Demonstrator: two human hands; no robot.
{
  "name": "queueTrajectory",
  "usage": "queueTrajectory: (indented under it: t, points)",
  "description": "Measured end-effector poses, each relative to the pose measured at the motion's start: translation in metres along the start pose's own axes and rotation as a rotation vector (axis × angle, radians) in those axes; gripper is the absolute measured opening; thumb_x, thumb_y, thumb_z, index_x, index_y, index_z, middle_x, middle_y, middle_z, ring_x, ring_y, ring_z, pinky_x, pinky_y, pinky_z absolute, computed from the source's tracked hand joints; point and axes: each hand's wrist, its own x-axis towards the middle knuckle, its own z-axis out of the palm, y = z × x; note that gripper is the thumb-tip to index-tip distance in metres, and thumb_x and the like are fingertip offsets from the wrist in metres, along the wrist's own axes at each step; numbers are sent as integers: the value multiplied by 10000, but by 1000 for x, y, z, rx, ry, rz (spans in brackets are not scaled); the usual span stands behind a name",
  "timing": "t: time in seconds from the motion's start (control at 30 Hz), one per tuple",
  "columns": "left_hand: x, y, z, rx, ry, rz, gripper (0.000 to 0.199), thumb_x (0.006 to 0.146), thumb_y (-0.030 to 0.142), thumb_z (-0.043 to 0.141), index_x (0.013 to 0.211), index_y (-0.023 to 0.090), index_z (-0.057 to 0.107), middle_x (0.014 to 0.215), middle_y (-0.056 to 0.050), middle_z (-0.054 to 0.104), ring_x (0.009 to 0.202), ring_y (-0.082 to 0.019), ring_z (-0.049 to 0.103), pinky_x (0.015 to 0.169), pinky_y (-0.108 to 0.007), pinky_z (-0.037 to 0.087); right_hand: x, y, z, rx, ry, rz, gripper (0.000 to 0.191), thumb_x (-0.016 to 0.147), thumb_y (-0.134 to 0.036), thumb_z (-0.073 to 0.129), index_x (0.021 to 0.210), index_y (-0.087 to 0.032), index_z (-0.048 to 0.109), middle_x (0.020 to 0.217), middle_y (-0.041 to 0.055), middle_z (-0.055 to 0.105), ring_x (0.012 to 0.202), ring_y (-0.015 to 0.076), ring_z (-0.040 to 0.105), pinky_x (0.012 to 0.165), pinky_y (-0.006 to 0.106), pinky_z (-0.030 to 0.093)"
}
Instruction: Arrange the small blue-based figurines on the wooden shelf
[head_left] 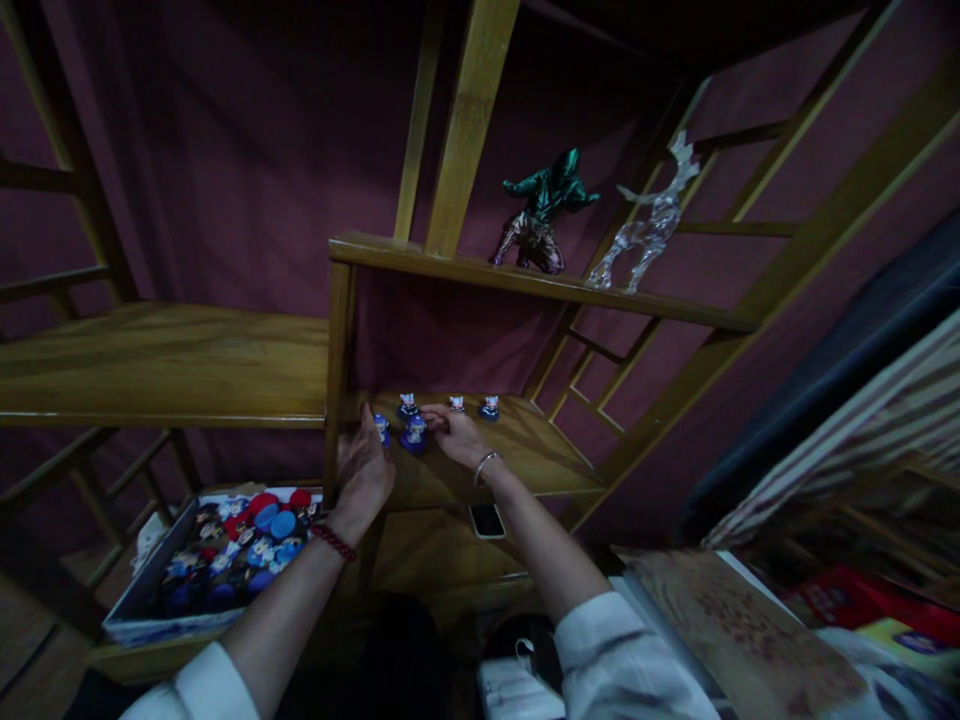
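Two-handed, hovering at the low wooden shelf (427, 482): holding the left hand (367, 475) straight, fingers unclosed, beside one purple figurine (382, 430) standing there; holding the right hand (454, 435) half curled by a second figurine (414, 434), leaving any grip unclear.

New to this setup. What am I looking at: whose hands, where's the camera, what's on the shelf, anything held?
There's no robot: these are one person's bare hands, seen from a single head-worn camera looking forward and down. The left hand, with a red beaded bracelet, is beside a purple-based figurine. The right hand, wearing a silvery bangle, reaches in next to another purple-based figurine. Three dark-based figurines stand on the same wooden shelf. Whether either hand actually grips anything is unclear here. At lower left, a box holds many more small figures; a phone-like object lies below the shelf.
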Motion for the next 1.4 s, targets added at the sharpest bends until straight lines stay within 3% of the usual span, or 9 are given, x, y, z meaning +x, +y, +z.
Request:
queueTrajectory:
  t: [0.23,0.4,0.5,0.93,1.17,1.4]
  points:
    - [1,1,-1,1,-19,-18,719,713,75,459,1357,53,140,1182,-161,531,1058,-218,508,879,-305,391,-18,-16,-1,11,-89,-35,455,672,-182,581,1122,-183,515,953,23,606,836,134,554,778,272,437]
    - [3,2,-2,-19,-33,-67,718,720,92,472,1359,65,144,1164,-152,549,1039,-229,522,829,-299,423,-18,-23,0,-114,-122,-94,233,708,-297,592,905,-172,605,838,7,603,761,130,533,701,244,411]
    - [4,2,-1,-23,-50,-113,723,725,129,485,1361,77,144,1113,-147,583,968,-233,563,780,-301,442,-16,-22,1,-178,-92,-81,184,706,-315,599,810,-164,612,768,2,577,716,125,510,656,234,392]
    - [2,0,1,83,-13,-64,745,707,112,480,1362,62,129,1078,-159,594,963,-225,565,806,-299,407,-19,-22,6,-279,1,-36,139,742,-308,562,779,-179,598,725,1,547,672,117,479,617,227,368]
    - [2,3,-3,77,-58,-113,793,687,109,499,1369,75,94,1002,-145,630,916,-224,583,746,-285,418,-18,-19,7,-278,5,-53,143,751,-304,550,804,-178,592,754,14,562,698,127,494,645,235,380]
    - [3,1,-1,84,-19,-89,778,696,113,487,1368,69,99,1035,-148,615,927,-229,574,759,-290,413,-20,-22,7,-321,-2,-75,146,764,-319,526,760,-178,567,710,0,530,660,115,469,606,223,359]
